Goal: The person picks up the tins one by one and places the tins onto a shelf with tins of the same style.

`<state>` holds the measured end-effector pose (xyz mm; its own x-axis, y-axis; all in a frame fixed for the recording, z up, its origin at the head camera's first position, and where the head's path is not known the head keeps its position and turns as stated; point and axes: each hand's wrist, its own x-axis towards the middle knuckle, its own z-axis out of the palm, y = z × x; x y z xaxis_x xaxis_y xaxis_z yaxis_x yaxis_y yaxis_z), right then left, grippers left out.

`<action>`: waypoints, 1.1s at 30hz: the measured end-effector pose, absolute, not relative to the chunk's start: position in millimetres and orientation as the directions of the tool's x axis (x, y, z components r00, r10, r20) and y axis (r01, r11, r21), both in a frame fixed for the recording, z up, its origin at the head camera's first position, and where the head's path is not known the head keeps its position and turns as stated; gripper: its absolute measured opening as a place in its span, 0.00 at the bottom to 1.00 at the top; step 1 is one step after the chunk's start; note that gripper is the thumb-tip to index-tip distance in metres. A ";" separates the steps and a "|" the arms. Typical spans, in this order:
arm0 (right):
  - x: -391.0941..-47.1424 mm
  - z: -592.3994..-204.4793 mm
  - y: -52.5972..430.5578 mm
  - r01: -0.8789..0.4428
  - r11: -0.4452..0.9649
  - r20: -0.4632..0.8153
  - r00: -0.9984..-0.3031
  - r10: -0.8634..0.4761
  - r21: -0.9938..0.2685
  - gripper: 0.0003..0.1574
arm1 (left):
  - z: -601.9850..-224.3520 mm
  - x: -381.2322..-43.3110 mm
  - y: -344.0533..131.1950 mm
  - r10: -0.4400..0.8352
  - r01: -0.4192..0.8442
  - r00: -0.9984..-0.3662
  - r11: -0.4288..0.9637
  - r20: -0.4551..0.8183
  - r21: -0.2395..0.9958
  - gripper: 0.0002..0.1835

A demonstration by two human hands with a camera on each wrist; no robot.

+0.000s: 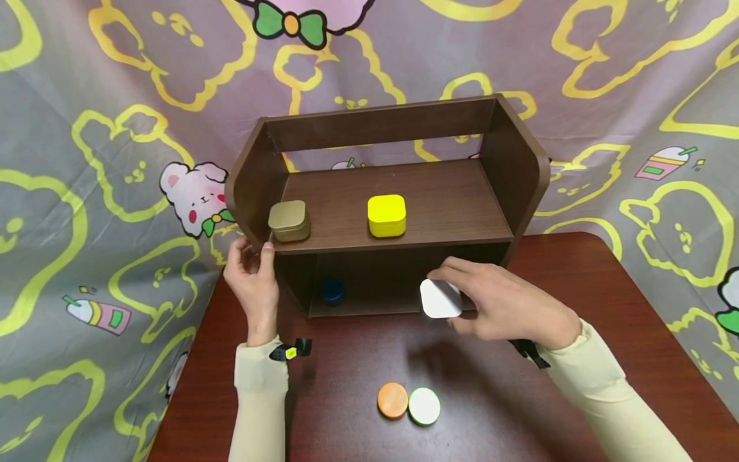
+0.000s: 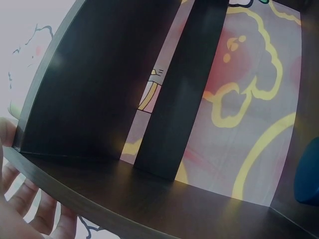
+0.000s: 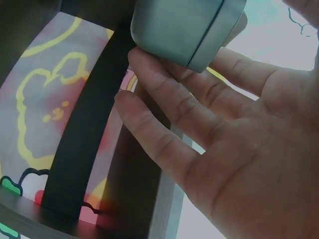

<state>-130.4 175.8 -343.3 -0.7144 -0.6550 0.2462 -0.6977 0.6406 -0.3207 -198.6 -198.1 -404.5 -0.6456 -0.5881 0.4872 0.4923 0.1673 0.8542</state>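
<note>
My left hand [image 1: 254, 292] grips the left side of a dark brown wooden shelf [image 1: 444, 199], thumb at the front edge of its upper board. In the left wrist view, that hand's fingers [image 2: 45, 211] curl round the panel's edge. A small white box [image 1: 441, 299] with rounded corners is pinched between the thumb and fingers of my right hand [image 1: 508, 305], in front of the lower compartment. The right wrist view shows the box [image 3: 174, 30] with a lid seam. On the upper board sit a gold-brown box [image 1: 290, 221] at left and a yellow box [image 1: 387, 216] near the middle.
A round blue piece [image 1: 331, 292] lies in the lower compartment at left. On the reddish-brown table [image 1: 340, 366], an orange disc [image 1: 393, 401] and a white disc with a green rim [image 1: 424, 407] lie side by side. Patterned cloth [image 1: 133, 276] hangs behind.
</note>
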 end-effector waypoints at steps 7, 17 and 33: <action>-130.9 -336.3 179.0 -0.691 0.655 0.244 -0.722 -0.648 -0.307 0.35 | -404.6 -199.0 -198.9 -0.588 0.508 -0.641 0.157 0.493 0.847 0.09; -132.4 -326.7 185.6 -0.694 0.668 0.262 -0.720 -0.642 -0.268 0.35 | -404.5 -200.2 -198.8 -0.588 0.505 -0.642 0.160 0.493 0.848 0.11; -133.4 -302.2 194.7 -0.697 0.677 0.298 -0.716 -0.632 -0.238 0.37 | -405.3 -199.6 -198.3 -0.587 0.497 -0.645 0.165 0.490 0.852 0.11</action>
